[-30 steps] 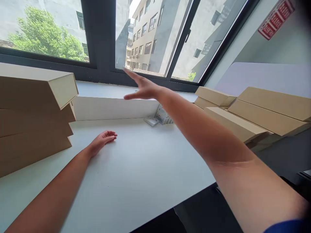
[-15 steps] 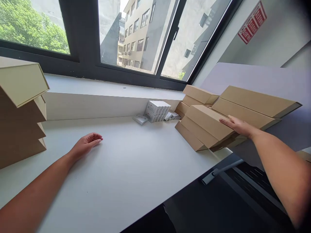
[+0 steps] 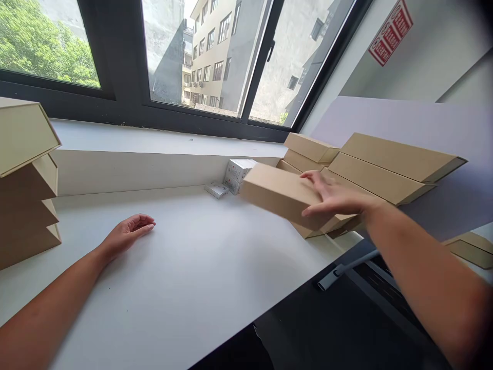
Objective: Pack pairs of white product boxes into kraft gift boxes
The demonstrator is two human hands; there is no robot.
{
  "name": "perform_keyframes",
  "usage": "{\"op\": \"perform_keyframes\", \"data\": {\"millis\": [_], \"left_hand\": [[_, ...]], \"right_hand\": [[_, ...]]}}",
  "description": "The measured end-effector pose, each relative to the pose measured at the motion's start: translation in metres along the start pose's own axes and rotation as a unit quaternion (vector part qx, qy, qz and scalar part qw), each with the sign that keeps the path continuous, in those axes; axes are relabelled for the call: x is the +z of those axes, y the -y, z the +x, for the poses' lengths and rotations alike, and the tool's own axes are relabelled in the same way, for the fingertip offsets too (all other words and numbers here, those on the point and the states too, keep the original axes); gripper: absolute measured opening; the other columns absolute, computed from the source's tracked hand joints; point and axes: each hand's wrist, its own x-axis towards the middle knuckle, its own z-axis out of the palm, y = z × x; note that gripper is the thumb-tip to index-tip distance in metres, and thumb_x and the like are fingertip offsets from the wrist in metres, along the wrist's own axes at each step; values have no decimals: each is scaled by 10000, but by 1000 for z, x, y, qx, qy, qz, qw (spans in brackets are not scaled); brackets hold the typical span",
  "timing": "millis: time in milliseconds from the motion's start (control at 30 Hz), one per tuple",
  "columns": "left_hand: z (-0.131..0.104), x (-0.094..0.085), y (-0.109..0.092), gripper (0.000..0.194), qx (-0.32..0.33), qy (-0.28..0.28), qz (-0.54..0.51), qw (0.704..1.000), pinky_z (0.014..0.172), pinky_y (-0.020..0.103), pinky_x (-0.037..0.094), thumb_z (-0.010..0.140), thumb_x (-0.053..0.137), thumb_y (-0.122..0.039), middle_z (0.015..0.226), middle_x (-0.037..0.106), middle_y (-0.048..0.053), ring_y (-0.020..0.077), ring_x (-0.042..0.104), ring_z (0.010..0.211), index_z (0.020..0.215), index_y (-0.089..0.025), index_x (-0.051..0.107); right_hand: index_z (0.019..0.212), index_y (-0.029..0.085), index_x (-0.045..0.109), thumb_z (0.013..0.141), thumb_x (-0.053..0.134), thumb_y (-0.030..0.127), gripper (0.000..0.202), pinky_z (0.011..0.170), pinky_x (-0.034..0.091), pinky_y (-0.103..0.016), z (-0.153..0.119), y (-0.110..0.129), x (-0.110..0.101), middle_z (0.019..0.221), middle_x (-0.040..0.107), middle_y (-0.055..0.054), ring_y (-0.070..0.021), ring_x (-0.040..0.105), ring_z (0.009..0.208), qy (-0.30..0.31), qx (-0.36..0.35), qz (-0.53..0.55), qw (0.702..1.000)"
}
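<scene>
Holding the brown box near one end with the right hand alone leaves its far end without visible support. Main hazard, in my judgement: the box may pivot about the grip and dip at that end, since its length overhangs the fingers. A second hazard is contact. From where I stand, the overhanging end partly screens the small white boxes by the window ledge; a low or wide swing could knock them over. A third is drag: the held end overlaps the brown stack on the right in this view, and whether the two touch cannot be told. If they do, a neighbouring box could shift.

Grip, right hand: partly closed, spread to the width of the box. The thumb presses the near side; the fingers reach over the top toward the far side, where their tips are hard to verify. The box sits tilted above the tabletop, in front of the stack.

Grip, left hand: loosely curled, holding nothing, low over the tabletop and well apart from the box.
</scene>
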Motion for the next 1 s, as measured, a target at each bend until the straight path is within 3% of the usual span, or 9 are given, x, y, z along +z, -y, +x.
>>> {"op": "perform_keyframes", "data": {"millis": [133,200,300,500,600,767,833,933,1000], "left_hand": [[-2,-1,-7,662,1,21,-29,999,1066,430,491,670,738,-740,1282,692,107,314,604,1262,1146,-283,685],[-3,-1,-6,683,7,33,-37,999,1007,405,522,658,738,-748,1276,691,105,314,622,1226,1155,-284,677],[-3,0,-4,602,26,25,-20,999,904,345,535,691,731,-719,1133,716,75,273,668,1073,1084,-267,670],[-5,-2,-6,506,-27,-144,144,979,639,288,420,874,480,-731,720,612,-9,195,563,689,774,-244,576],[-6,2,-11,559,-52,-193,189,961,645,311,393,959,282,-690,701,602,13,227,548,715,747,-244,544],[-4,7,-19,490,-74,-229,113,964,638,310,408,920,412,-670,804,664,38,240,579,770,911,-228,624],[-3,-2,-26,503,-75,-221,59,971,598,294,427,864,523,-661,811,675,33,221,594,731,1080,-219,628],[-8,-27,-46,769,-80,-106,-79,988,542,275,461,662,783,-578,929,706,39,204,630,704,1323,-248,570],[-13,-42,-65,805,-70,-47,-145,986,525,271,465,573,850,-488,967,711,41,189,629,674,1310,-261,619]], "right_hand": [[1481,285,331,573,836,599,1086,1102,424,-569,-5,123,80,1488,427,-151,-412,389,1411,207,-96,137,964],[1466,241,358,520,880,510,1114,1168,319,-571,3,165,123,1483,425,-161,-412,327,1441,206,-149,157,954],[1493,234,324,550,883,494,1127,1202,228,-547,26,200,164,1501,411,-152,-370,308,1450,140,-134,185,963],[1461,297,405,576,840,676,1056,1212,177,-520,61,232,180,1502,428,-111,-326,300,1462,93,-103,227,964],[1400,284,497,566,800,769,1011,1207,194,-526,64,243,182,1456,466,-111,-337,350,1425,82,-84,238,964],[1286,299,595,823,575,779,667,1197,224,-511,65,246,192,1394,553,-74,-304,430,1379,33,-73,280,957],[1288,300,599,907,460,750,606,1193,246,-482,65,240,200,1376,592,-59,-280,449,1372,-1,-70,336,939],[1458,268,458,975,238,727,701,1113,382,-429,65,230,216,1430,566,-93,-253,513,1323,-58,-37,470,880],[1561,260,291,976,79,724,776,1015,470,-411,65,226,228,1512,486,-119,-250,563,1265,-75,-8,546,834]]}}
